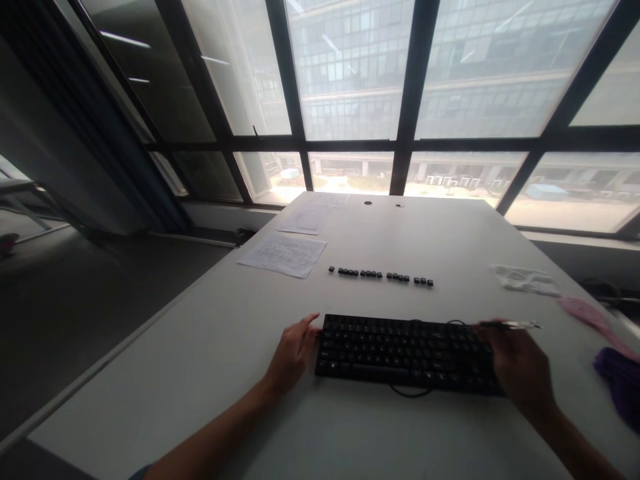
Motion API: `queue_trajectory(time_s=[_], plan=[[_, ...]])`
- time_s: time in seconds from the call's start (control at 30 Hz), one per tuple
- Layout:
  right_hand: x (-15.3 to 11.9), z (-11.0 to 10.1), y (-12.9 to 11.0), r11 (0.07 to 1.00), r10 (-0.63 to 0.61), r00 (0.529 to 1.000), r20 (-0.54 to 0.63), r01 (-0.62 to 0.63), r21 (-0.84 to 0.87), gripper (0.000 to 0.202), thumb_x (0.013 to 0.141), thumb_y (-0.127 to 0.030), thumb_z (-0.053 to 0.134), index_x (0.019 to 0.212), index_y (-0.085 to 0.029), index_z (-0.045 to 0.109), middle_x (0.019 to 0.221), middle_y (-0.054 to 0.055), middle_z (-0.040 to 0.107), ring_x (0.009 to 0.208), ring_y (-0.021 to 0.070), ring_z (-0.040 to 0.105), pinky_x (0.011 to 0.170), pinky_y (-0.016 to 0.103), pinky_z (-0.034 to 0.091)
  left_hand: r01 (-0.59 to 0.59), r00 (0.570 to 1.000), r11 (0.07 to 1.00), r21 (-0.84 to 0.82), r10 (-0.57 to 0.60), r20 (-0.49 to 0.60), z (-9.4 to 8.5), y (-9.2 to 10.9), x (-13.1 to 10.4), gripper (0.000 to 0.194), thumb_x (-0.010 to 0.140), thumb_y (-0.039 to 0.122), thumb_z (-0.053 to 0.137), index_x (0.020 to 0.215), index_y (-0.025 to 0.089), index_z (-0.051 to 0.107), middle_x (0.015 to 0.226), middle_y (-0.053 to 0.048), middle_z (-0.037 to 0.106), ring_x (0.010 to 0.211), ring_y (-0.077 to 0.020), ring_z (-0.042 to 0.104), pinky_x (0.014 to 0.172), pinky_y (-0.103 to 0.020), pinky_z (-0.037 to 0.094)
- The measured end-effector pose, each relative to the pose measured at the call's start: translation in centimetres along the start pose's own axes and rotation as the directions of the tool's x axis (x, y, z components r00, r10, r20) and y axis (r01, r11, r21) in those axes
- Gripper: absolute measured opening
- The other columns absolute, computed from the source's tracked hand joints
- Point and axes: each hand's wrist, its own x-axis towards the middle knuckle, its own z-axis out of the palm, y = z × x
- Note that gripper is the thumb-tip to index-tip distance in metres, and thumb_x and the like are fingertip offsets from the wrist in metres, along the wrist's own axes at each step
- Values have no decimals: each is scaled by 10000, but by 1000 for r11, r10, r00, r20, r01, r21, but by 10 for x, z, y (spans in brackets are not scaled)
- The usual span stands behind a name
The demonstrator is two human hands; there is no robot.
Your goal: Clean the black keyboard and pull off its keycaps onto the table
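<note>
A black keyboard (400, 353) lies flat on the white table in front of me. At its left end, my left hand (294, 352) grips the edge, with the index finger stretched forward along the corner. My right hand (523, 363) is over the keyboard's right end, closed around a thin tool (515, 325) with a dark handle and a shiny metal end pointing right; its exact kind is too blurred to tell. Behind the keyboard, small black keycaps (371, 274) stand in a line of separate groups.
Printed papers (285, 253) lie at the table's left edge. On the right are a white cloth (525, 279), a pink item (587, 313) and a purple cloth (620, 380). The keyboard's cable (410, 395) loops out at its front. Windows (350, 73) rise behind the table (225, 387).
</note>
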Motion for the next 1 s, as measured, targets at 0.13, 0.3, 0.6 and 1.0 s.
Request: queue_trajectory(time_s=[0.13, 0.3, 0.6, 1.0], plan=[[5, 59, -69, 948, -112, 962, 248, 29, 317, 196, 947, -378, 542, 968, -195, 606, 844, 63, 724, 753, 201, 700, 713, 328, 555, -27, 1000, 999, 18, 27, 4, 1, 2, 2, 411, 987, 416, 422, 1308, 216, 584, 1041, -69, 742, 1055, -253, 645, 1023, -435, 419], [-2, 146, -137, 852, -256, 837, 483, -40, 522, 134, 964, -278, 460, 953, -192, 562, 813, 42, 690, 719, 166, 647, 690, 301, 515, -16, 998, 999, -35, 18, 55, 1, 5, 10, 376, 994, 389, 407, 1283, 220, 580, 983, -52, 751, 1006, -231, 663, 997, -406, 432], [-8, 197, -158, 881, -322, 710, 626, -16, 472, 123, 931, -211, 424, 915, -200, 545, 736, -3, 631, 667, 150, 564, 647, 273, 433, 108, 994, 971, -214, -108, 16, 4, 5, 42, 363, 958, 348, 390, 1198, 175, 600, 805, -19, 731, 670, -153, 647, 676, -269, 496], [-20, 198, -159, 914, -341, 686, 642, 84, 396, 109, 932, -215, 428, 841, -214, 488, 691, -12, 578, 618, 147, 479, 608, 261, 360, 65, 998, 975, -212, -65, 11, 6, -2, 40, 332, 941, 343, 418, 1107, 172, 649, 839, -27, 731, 720, -163, 643, 698, -270, 489]])
